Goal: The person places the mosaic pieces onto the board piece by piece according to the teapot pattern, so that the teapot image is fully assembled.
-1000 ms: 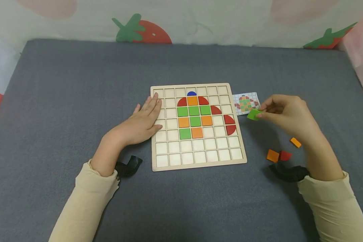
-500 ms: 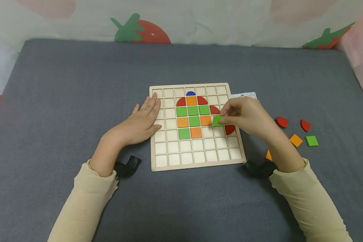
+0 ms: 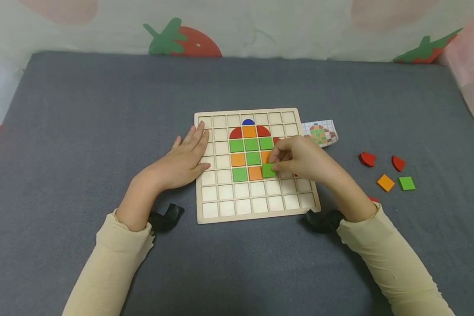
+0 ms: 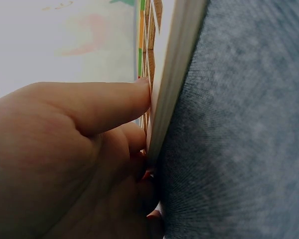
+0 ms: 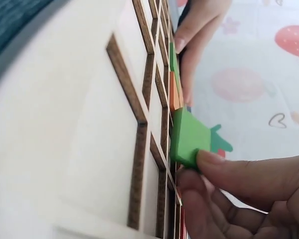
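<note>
A wooden grid board (image 3: 237, 219) lies on the grey cloth, with green, orange, red and blue tiles set in its cells. My left hand (image 3: 177, 162) rests on the board's left edge, fingers straight. In the left wrist view the thumb (image 4: 114, 102) touches the board's rim. Between thumb and fingertips my right hand (image 3: 304, 160) pinches a green square tile (image 3: 268, 170). The tile is over a cell just right of an orange tile (image 3: 255, 173). Seen from the right wrist, the green tile (image 5: 189, 137) is tilted and partly raised. My right hand hides some cells behind it.
A pattern card (image 3: 320, 133) sticks out from the board's right side. Farther right lie loose tiles: red ones (image 3: 367, 159), an orange square (image 3: 386, 183) and a green square (image 3: 407, 183). Another red piece (image 3: 373, 199) is partly hidden by my right forearm.
My right hand has carried the green tile left from beside the card onto the board, then farther left and nearer to me. The left hand has stayed in place on the board.
</note>
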`<control>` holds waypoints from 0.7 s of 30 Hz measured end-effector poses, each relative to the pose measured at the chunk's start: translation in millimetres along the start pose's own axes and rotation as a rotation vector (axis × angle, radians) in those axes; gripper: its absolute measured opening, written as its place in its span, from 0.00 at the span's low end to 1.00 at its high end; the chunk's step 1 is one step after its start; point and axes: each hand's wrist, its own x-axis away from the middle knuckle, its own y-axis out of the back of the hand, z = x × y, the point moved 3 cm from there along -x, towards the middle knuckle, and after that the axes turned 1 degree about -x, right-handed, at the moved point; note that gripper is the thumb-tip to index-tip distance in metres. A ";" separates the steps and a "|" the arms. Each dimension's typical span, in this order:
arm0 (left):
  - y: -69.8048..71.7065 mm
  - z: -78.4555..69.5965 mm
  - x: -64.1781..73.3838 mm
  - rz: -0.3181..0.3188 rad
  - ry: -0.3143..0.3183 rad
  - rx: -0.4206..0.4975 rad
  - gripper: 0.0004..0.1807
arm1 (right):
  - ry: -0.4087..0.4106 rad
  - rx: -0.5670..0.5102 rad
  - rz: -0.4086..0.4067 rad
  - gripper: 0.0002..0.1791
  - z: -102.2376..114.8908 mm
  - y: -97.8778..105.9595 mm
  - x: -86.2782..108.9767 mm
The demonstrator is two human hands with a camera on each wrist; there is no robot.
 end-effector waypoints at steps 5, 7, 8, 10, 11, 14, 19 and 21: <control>-0.6 1.4 0.2 0.001 0.001 -0.002 0.38 | 0.018 0.026 0.003 0.02 -0.8 -1.0 -0.8; -0.7 1.7 0.3 0.000 0.000 -0.002 0.38 | 0.028 0.034 0.007 0.02 -0.8 -1.8 -1.2; -0.6 1.8 0.4 -0.002 -0.001 -0.001 0.38 | 0.032 0.039 0.008 0.02 -0.8 -2.2 -1.4; -0.6 1.5 0.4 -0.004 -0.001 0.000 0.38 | 0.031 0.044 0.009 0.02 -0.9 -2.9 -1.5; -0.5 1.4 0.3 -0.005 -0.002 0.000 0.38 | 0.030 0.047 0.008 0.02 -1.1 -3.0 -1.5; -0.6 0.8 -0.3 -0.008 -0.005 -0.001 0.38 | 0.016 0.045 0.003 0.01 -1.7 -2.9 -1.0; -1.0 0.7 -1.0 -0.008 -0.008 -0.001 0.38 | 0.003 0.037 0.009 0.01 -1.7 -2.3 -0.1; -1.0 0.7 -1.1 -0.007 -0.008 0.001 0.38 | 0.004 0.038 0.009 0.02 -1.5 -2.0 0.1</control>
